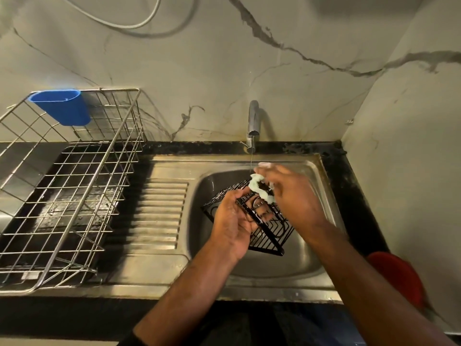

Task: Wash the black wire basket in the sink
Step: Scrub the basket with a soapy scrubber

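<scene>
A black wire basket (270,237) hangs tilted over the steel sink bowl (306,255). My left hand (235,218) grips its upper side, fingers curled through the wires. My right hand (291,193) holds a pale green scrubbing pad (258,187) against the basket's top corner. A thin stream of water (251,158) falls from the chrome tap (253,123) just beside the pad.
A ribbed steel drainboard (159,211) lies left of the bowl. A steel wire dish rack (67,196) stands further left with a blue plastic cup (62,107) hung on its back rail. A red object (396,275) sits at the right counter edge. Marble walls close the back and right.
</scene>
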Demonstrator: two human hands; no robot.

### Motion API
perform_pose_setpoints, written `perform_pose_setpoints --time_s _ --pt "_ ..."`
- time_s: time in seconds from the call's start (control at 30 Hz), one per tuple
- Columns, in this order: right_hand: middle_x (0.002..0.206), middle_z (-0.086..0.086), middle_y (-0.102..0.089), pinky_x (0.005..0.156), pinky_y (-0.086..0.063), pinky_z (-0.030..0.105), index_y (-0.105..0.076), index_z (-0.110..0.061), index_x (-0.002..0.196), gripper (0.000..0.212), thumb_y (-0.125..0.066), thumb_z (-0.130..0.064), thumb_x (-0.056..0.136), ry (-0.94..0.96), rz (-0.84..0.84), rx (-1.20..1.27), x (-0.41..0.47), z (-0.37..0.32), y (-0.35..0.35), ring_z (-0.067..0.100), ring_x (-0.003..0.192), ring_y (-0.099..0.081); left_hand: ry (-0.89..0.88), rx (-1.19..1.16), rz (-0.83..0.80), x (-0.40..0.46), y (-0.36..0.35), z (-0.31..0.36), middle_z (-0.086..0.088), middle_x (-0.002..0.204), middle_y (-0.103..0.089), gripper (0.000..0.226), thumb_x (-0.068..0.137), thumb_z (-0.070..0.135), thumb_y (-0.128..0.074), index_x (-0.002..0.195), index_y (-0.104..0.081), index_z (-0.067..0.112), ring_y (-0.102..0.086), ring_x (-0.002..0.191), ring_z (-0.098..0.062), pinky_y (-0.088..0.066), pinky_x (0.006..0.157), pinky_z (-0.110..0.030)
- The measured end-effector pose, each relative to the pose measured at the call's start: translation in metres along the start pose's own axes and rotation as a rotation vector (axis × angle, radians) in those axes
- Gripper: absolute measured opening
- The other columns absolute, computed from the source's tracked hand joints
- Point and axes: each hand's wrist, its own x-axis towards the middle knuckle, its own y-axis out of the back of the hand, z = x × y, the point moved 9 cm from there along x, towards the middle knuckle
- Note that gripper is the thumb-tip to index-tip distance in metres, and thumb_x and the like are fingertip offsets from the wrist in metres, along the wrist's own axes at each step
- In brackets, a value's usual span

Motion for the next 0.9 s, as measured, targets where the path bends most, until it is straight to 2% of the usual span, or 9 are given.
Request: perform_pose_setpoints --time_s 0.07,0.13,0.27,0.33,0.4,0.53,0.73,0.83,0.9 --pt "0.136 0.002 -0.061 0.106 -0.034 0.01 -0.065 -0.015 0.129 0.046 -0.039 -0.021 0.092 0.1 -0.096 0.068 -0.002 -0.016 -0.016 0.005 0.124 -0.051 -0.019 0.022 -0.01 -0.003 -0.002 0.002 -0.013 0.092 -0.073 0.026 0.102 0.022 -0.045 0.111 -0.067 0.01 -0.07 0.074 -0.024 -0.057 0.088 -0.05" --pt "0.129 0.006 -0.066 0.102 -0.027 0.002 -0.069 -0.013 0.124 0.054 -0.033 -0.027 0.086 0.184 -0.081 0.066 -0.006 -0.023 -0.022 0.007 0.122 -0.052 -0.038 0.007 -0.005 -0.001 -0.002 0.006 -0.011 0.09 -0.075 0.027 0.102 0.022 -0.044 0.112 -0.066 0.011 -0.072 0.077 -0.025 -0.057 0.077 -0.043" --pt "0.123 0.008 -0.07 0.108 -0.032 0.009 -0.072 -0.009 0.12 0.043 -0.045 -0.01 0.087 0.289 -0.01 -0.021 -0.017 -0.021 -0.011 0.017 0.117 -0.061 -0.024 -0.078 0.04 0.005 0.007 0.01 -0.014 0.093 -0.073 0.034 0.096 0.02 -0.045 0.117 -0.066 0.004 -0.07 0.069 -0.024 -0.059 0.076 -0.045" --pt "0.122 0.009 -0.07 0.108 -0.037 0.013 -0.071 -0.011 0.122 0.043 -0.056 0.005 0.084 0.281 0.049 -0.073 -0.02 -0.01 -0.002 0.019 0.114 -0.064 -0.02 -0.062 0.05 0.006 0.008 0.009 -0.015 0.096 -0.073 0.032 0.094 0.019 -0.045 0.112 -0.067 0.004 -0.07 0.069 -0.026 -0.058 0.088 -0.05" --pt "0.12 0.01 -0.071 0.106 -0.04 0.015 -0.071 -0.011 0.12 0.044 -0.057 0.009 0.083 0.266 0.114 -0.097 -0.026 -0.002 0.007 0.02 0.112 -0.066 -0.029 -0.093 0.073 0.007 0.01 0.012 -0.018 0.105 -0.076 0.029 0.095 0.018 -0.044 0.109 -0.066 0.005 -0.074 0.084 -0.034 -0.053 0.099 -0.057" --pt "0.118 0.012 -0.071 0.109 -0.033 0.009 -0.074 -0.007 0.113 0.058 -0.064 0.029 0.068 0.282 0.108 -0.082 -0.037 0.004 0.002 0.014 0.112 -0.063 -0.06 -0.192 0.099 0.013 0.019 0.031 -0.024 0.122 -0.071 0.03 0.097 0.018 -0.041 0.109 -0.065 0.006 -0.069 0.113 -0.043 -0.055 0.091 -0.059" --pt "0.116 0.008 -0.073 0.107 -0.037 0.012 -0.077 -0.011 0.108 0.05 -0.068 0.023 0.073 0.235 -0.074 -0.107 -0.038 0.027 -0.01 0.022 0.109 -0.07 -0.084 -0.333 0.098 0.016 0.029 0.045 -0.028 0.13 -0.066 0.032 0.095 0.017 -0.039 0.108 -0.064 0.003 -0.064 0.121 -0.046 -0.046 0.101 -0.067" --pt "0.123 0.003 -0.07 0.108 -0.042 0.021 -0.075 -0.014 0.116 0.049 -0.061 0.019 0.083 0.157 -0.004 -0.053 -0.035 0.03 -0.001 0.018 0.115 -0.067 -0.111 -0.367 0.121 0.016 0.031 0.048 -0.026 0.131 -0.067 0.035 0.096 0.018 -0.038 0.117 -0.062 0.003 -0.067 0.117 -0.045 -0.044 0.104 -0.066" --pt "0.129 0.002 -0.067 0.108 -0.04 0.015 -0.071 -0.016 0.122 0.054 -0.055 0.02 0.085 0.126 0.1 0.002 -0.031 0.014 0.008 0.013 0.119 -0.063 -0.116 -0.368 0.107 0.012 0.025 0.046 -0.025 0.13 -0.067 0.036 0.097 0.019 -0.039 0.122 -0.06 0.004 -0.069 0.113 -0.044 -0.049 0.1 -0.063"
